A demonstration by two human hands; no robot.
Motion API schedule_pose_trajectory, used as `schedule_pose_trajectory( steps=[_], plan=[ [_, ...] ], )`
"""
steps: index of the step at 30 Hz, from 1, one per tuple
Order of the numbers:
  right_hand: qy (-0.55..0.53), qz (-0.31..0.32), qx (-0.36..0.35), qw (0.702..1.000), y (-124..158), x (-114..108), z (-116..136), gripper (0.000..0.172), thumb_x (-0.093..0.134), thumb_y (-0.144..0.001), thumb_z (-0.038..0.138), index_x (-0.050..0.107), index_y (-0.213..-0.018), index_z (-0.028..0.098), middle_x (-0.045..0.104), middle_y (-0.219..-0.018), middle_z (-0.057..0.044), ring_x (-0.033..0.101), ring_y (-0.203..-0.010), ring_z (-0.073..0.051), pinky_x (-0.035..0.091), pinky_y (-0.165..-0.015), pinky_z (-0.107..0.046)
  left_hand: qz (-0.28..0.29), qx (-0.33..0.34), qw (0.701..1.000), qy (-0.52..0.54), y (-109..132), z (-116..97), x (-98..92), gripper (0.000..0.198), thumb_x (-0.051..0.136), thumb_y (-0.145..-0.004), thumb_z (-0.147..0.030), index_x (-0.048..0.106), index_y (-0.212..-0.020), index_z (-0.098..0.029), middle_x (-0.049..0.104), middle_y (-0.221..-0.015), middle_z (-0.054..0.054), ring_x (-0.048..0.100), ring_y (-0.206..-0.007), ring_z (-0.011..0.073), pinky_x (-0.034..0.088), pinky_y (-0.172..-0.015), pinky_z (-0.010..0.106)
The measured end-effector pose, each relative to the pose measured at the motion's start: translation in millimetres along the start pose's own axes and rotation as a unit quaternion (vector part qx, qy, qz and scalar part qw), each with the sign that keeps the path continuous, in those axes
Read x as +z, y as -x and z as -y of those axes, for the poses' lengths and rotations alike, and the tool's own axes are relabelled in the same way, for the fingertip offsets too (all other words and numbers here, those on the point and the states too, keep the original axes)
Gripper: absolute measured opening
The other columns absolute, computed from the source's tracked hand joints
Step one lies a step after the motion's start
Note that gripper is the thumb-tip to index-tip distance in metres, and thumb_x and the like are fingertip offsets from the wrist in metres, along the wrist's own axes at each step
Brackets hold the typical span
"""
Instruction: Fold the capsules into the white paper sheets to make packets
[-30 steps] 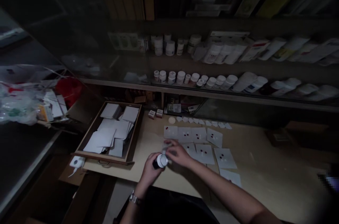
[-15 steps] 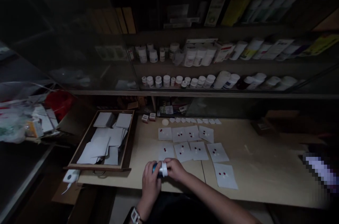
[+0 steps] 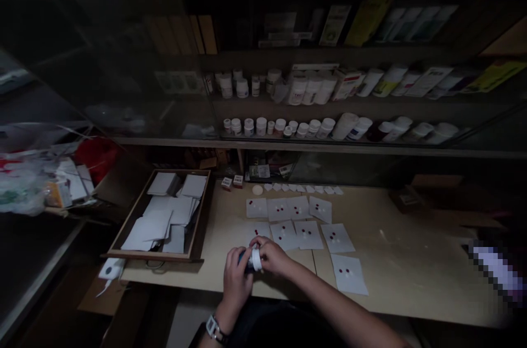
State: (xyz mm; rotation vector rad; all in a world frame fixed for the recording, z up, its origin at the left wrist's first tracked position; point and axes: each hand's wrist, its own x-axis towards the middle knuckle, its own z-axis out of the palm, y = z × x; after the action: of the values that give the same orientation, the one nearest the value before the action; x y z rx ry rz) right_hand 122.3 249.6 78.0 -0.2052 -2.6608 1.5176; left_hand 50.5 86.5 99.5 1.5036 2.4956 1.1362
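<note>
Near the front edge of the table, my left hand (image 3: 237, 276) wraps round a dark blue pill bottle (image 3: 249, 263) tipped on its side. The bottle's white end points right, and I cannot tell whether it is a cap or an open neck. Against that end, my right hand (image 3: 272, 256) is closed with curled fingers; what they hold, if anything, is hidden. Beyond my hands, white paper squares (image 3: 284, 235) lie in rows, with dark red and white pills on them. One more paper square (image 3: 351, 276) with pills lies nearer, to the right.
A wooden drawer (image 3: 196, 227) with stacks of white paper stands at the left. Behind the squares are a row of small white pieces (image 3: 303, 189), a round pale disc (image 3: 257, 190) and two small boxes (image 3: 237, 181). Shelves of bottles (image 3: 261, 126) rise at the back.
My right hand has risen slightly, its fingers now higher over the bottle's white end. My left hand still grips the bottle. The view has shifted a little.
</note>
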Motion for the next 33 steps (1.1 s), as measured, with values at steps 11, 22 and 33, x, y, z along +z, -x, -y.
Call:
schedule_pose_trajectory(
  steps=[11,22,33],
  plan=[
    [-0.01,-0.11,0.024,0.994,1.6,7.1,22.8,0.021,0.056,-0.069,0.003,0.068,-0.062,0.019,0.066,-0.1,-0.006,0.056,-0.099,-0.021,0.045,-0.089,-0.036,0.02,-0.057,0.996,0.072,-10.5,4.6,5.2,0.065,0.044,-0.063,0.001,0.056,-0.123,-0.022,0.057,-0.112,0.009,0.053,-0.108,0.0255,0.047,-0.095,0.046],
    [0.126,-0.206,0.075,0.968,-14.0,-24.5,-21.7,0.016,0.059,-0.081,0.019,0.073,-0.074,0.022,0.065,-0.115,-0.01,0.046,-0.122,-0.029,0.034,-0.102,-0.05,-0.052,-0.181,0.975,0.12,9.5,26.9,9.6,0.047,0.054,-0.068,-0.01,0.06,-0.114,-0.018,0.062,-0.111,0.01,0.058,-0.106,0.0254,0.047,-0.095,0.044],
    [0.257,-0.099,0.138,0.951,-51.5,-16.0,-63.4,0.021,0.054,-0.087,0.018,0.072,-0.098,0.02,0.061,-0.123,-0.01,0.049,-0.117,-0.026,0.033,-0.098,-0.041,-0.085,-0.228,0.963,0.114,21.1,44.6,4.3,0.044,0.058,-0.07,-0.017,0.061,-0.113,-0.018,0.064,-0.11,0.011,0.06,-0.106,0.0258,0.048,-0.095,0.044]
  ],
)
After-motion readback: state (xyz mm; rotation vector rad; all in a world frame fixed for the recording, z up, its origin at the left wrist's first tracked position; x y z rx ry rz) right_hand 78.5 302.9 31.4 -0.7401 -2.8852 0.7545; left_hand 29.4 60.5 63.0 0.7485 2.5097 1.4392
